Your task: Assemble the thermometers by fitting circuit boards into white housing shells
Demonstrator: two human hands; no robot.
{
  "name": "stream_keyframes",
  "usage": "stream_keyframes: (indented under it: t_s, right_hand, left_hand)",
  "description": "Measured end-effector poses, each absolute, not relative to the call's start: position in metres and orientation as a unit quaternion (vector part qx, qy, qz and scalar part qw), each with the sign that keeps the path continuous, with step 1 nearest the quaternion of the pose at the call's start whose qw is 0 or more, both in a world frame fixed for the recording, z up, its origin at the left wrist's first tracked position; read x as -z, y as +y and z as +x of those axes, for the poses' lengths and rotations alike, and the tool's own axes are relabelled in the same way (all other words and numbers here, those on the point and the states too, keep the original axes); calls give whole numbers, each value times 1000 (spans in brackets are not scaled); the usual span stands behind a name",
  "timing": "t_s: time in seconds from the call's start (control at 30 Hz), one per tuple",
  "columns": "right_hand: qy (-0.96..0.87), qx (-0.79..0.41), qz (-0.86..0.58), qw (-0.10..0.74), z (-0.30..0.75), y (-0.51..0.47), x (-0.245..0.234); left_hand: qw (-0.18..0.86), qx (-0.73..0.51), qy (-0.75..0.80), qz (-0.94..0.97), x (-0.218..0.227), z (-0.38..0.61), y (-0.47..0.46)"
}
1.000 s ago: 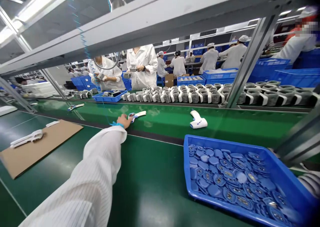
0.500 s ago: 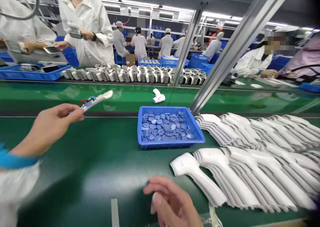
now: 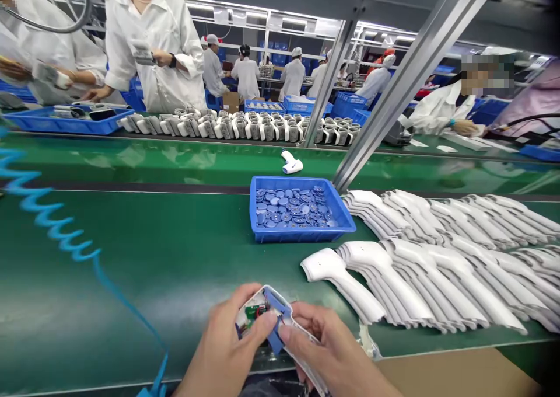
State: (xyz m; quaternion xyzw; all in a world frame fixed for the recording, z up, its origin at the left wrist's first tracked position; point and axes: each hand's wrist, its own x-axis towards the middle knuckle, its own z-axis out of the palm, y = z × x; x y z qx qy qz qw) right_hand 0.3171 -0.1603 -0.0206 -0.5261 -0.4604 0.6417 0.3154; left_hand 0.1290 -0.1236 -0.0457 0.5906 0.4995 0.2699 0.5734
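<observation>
Both my hands hold one open white thermometer half-shell (image 3: pixel 280 321) at the bottom centre, its green circuit board and a blue part showing inside. My left hand (image 3: pixel 223 344) grips its left end, thumb on the board. My right hand (image 3: pixel 332 350) closes around the handle end, fingertips at the blue part. A blue tray (image 3: pixel 301 233) of small blue-grey button parts sits just beyond. To the right, white thermometer shells (image 3: pixel 437 268) lie in overlapping rows.
A blue coiled wrist-strap cord (image 3: pixel 56 233) runs across the green mat at left. One white thermometer (image 3: pixel 292 163) lies on the conveyor belt. Metal frame posts (image 3: pixel 394 105) rise behind the tray. Co-workers in white coats (image 3: pixel 153 41) stand across the line beside rows of grey units (image 3: pixel 236 127).
My left hand carried the half-shell from the conveyor down to my front. My right hand rose and closed on it, so both hands now hold it.
</observation>
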Motion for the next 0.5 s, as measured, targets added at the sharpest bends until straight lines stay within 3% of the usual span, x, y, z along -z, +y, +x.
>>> stream_keyframes:
  t_s: [0.17, 0.27, 0.5]
  right_hand:
    - [-606, -486, -538, 326, 332, -160, 11]
    - [-612, -401, -582, 355, 336, -156, 14]
    - [-722, -196, -573, 333, 326, -154, -8]
  left_hand:
    - [652, -222, 440, 576, 32, 131, -113]
    - [608, -225, 449, 616, 24, 133, -117]
    - [464, -244, 522, 673, 25, 136, -129]
